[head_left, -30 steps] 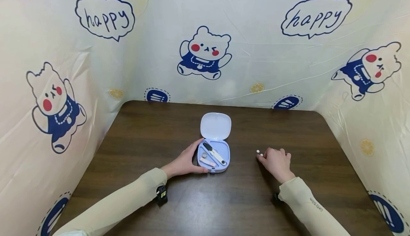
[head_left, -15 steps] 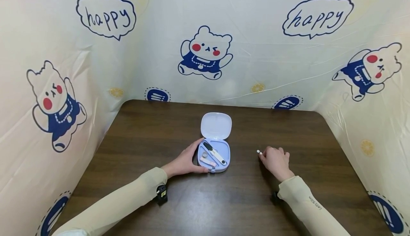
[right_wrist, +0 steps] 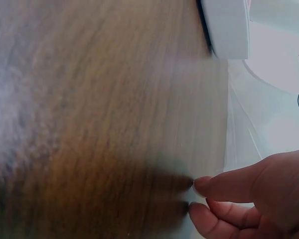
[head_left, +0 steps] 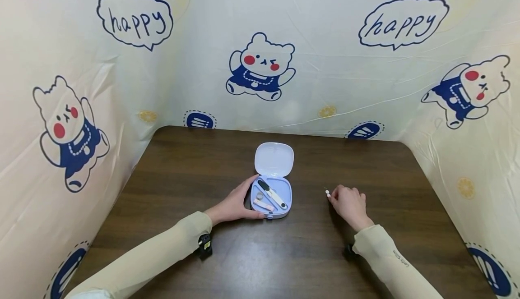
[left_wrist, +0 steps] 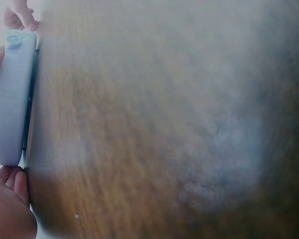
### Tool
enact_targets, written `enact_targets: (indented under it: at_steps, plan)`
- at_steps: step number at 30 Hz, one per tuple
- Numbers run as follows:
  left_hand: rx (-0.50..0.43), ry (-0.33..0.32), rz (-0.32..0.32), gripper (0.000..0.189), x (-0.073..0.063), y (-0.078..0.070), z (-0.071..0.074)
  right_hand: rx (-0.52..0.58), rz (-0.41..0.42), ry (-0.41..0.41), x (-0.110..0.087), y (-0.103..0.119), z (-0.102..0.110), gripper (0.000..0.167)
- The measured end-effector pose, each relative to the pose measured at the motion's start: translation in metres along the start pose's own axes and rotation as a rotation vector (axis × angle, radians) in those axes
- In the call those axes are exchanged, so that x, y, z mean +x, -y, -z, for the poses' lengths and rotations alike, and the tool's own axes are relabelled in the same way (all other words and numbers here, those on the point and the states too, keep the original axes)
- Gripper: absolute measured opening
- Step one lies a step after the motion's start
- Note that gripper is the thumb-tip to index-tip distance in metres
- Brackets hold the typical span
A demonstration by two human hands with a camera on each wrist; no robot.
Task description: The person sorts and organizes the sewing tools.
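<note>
A light-blue sewing case (head_left: 287, 198) lies on the table with its lid (head_left: 274, 159) raised. My left hand (head_left: 233, 203) grips its left side, thumb along the front; the other fingers are partly hidden behind it. Inside are black-and-white thread snips (head_left: 273, 195), a small ring-like thing (head_left: 259, 196) and a pale pink strip (head_left: 263, 205). To the right, the fingers of my right hand (head_left: 350, 206) are bent down to the tabletop beside small white-headed pins (head_left: 327, 192). In the right wrist view, thumb and forefinger (right_wrist: 202, 219) stand slightly apart; any hold on a pin is unclear.
The dark brown wooden table (head_left: 243, 263) is enclosed on the left, back and right by a pale cloth (head_left: 195, 64) printed with bears. A small black device (head_left: 205, 246) is strapped at my left wrist.
The white heads have come closer together beside my right fingertips, and a thin line now shows beyond them. My right hand has shifted only slightly; the left hand stays on the case.
</note>
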State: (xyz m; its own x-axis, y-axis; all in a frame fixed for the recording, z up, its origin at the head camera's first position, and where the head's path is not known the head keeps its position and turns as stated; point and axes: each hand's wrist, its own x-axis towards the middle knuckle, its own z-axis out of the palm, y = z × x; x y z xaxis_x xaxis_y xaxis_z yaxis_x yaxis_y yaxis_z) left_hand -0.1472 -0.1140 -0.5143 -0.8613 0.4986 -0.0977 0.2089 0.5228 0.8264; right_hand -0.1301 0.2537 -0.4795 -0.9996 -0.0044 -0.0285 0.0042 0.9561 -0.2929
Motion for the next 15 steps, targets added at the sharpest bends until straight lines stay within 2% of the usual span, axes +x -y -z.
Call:
enact_targets:
  at_steps: [9,15]
  plan:
    - [0.005,0.006,0.005,0.12,0.001,0.0013,-0.0009,0.06,0.051,-0.038,-0.0031,-0.0014,-0.0014,0.017]
    - [0.005,0.001,-0.006,0.119,0.0007,0.0014,-0.0004,0.093,0.083,-0.106,-0.0045,0.0016,-0.0007,0.017]
